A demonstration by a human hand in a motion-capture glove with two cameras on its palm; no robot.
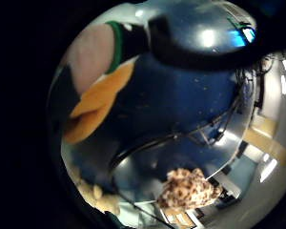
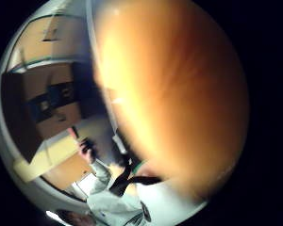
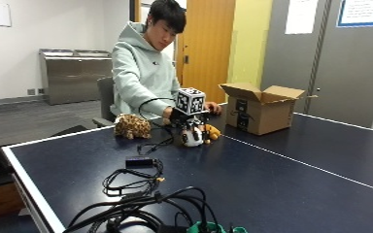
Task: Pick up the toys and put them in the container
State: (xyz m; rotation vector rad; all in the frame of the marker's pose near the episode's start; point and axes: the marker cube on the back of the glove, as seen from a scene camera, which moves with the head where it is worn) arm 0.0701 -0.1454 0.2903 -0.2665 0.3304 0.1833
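The plush duck toy (image 3: pixel 193 135) stands on the dark blue bench (image 3: pixel 290 174) just beside the open cardboard box (image 3: pixel 262 112), between that box and the spotted plush toy (image 3: pixel 132 126). Its orange bill and green neck band show close to the palm in the little-finger view (duck (image 1: pixel 102 90)), and orange fills most of the thumb-side view. The gloved right hand (image 3: pixel 181 116) sits on top of the duck; whether its grip is curled round the toy or merely resting on it cannot be told. The bare hand (image 3: pixel 213 109) lies on the bench near the box. Farther from the box, black cables (image 3: pixel 138 194) lie coiled at the bench's near end.
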